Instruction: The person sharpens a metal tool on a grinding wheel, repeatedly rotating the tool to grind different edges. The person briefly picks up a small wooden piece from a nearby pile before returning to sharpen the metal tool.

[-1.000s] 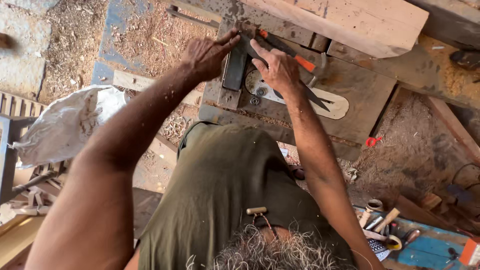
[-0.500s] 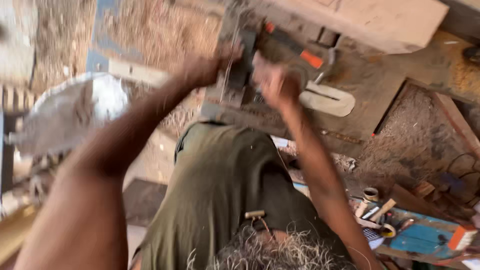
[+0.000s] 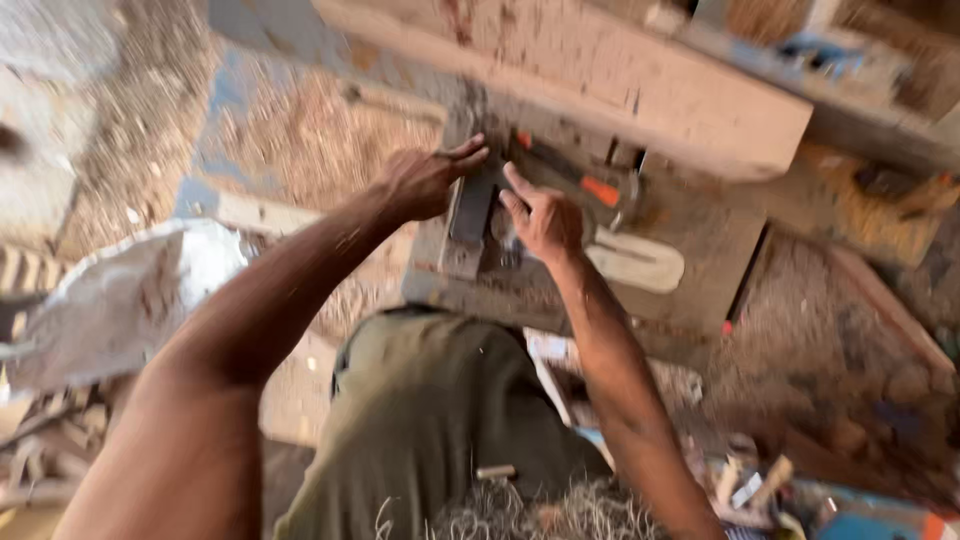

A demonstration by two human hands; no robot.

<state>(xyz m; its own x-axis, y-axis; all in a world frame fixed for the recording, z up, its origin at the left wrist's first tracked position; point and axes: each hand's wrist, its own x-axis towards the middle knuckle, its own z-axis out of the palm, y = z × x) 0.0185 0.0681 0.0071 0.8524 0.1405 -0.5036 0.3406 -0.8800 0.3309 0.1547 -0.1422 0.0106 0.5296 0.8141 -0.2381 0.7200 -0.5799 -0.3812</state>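
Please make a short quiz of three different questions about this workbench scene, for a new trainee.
1. True or false: both hands rest on or at the dark flat tool on the bench.
2. Which lies directly right of the right hand? A) a white sack B) a tool with an orange handle part C) a green cloth
3. Fill in: the ground left of the bench is covered with ____.

Key
1. True: the left hand touches its upper end, and the right hand is at its right edge.
2. B
3. sawdust
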